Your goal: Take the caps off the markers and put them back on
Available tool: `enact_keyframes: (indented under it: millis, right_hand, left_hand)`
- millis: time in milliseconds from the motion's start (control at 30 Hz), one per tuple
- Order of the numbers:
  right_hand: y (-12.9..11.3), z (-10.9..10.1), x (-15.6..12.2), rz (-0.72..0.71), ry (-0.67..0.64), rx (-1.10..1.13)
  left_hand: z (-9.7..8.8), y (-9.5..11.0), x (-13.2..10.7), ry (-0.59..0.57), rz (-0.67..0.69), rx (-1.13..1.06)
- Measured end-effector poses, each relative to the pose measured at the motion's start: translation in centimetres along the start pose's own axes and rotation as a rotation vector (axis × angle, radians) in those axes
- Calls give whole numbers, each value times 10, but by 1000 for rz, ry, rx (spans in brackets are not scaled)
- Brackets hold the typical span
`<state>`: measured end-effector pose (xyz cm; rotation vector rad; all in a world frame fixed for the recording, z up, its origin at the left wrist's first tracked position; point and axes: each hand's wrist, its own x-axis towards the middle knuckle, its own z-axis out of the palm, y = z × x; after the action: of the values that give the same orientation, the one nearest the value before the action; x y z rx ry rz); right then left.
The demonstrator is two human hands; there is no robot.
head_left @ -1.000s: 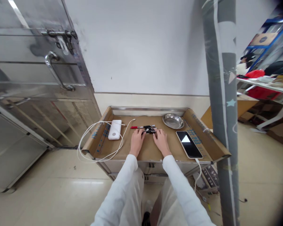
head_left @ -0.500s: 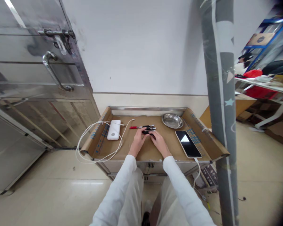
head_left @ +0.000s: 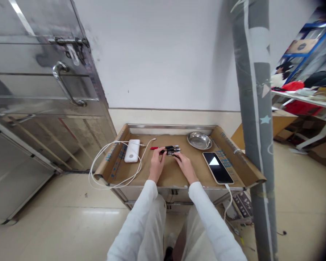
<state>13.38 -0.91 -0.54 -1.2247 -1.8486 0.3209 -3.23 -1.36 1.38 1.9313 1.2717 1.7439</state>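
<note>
Several pens [head_left: 172,147] with black and clear parts, one showing a red end, lie side by side on the cardboard-lined top of a cart. My left hand [head_left: 157,163] is at their left ends, thumb and fingers closed around a black pen. At the right end of the nearest pen, my right hand [head_left: 186,166] pinches with its fingertips. Fingers cover parts of the pens, so how many each hand grips is hidden.
Left of the pens lies a white power bank [head_left: 132,150] with a long white cable [head_left: 139,167]. A shallow metal bowl [head_left: 199,140] stands at the back right, and a phone [head_left: 217,168] plugged into a cable lies before it. A wrapped grey pole [head_left: 256,108] rises at the right.
My left hand has shifted a little left along the pens, its thumb and fingers now wider apart. My right hand stays at the right ends. The view has moved slightly.
</note>
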Motion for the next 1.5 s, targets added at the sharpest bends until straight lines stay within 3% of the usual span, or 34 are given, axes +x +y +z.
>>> enact_keyframes:
  millis: [533,1000,1267,1500]
  right_hand:
    - [-1,-2,0,-9,0,4]
    - [-2,-3,0,98,73,-74]
    - [4,-3,-1,133,164,-114]
    - [4,-1,-1,56,118,-265]
  left_hand:
    - [2,0,0,-46,13,-19]
    - [0,-1,3,51,-94,-7]
    - [5,-9,1,-149,-48,-50]
    - [12,-17,2,-346,5,55]
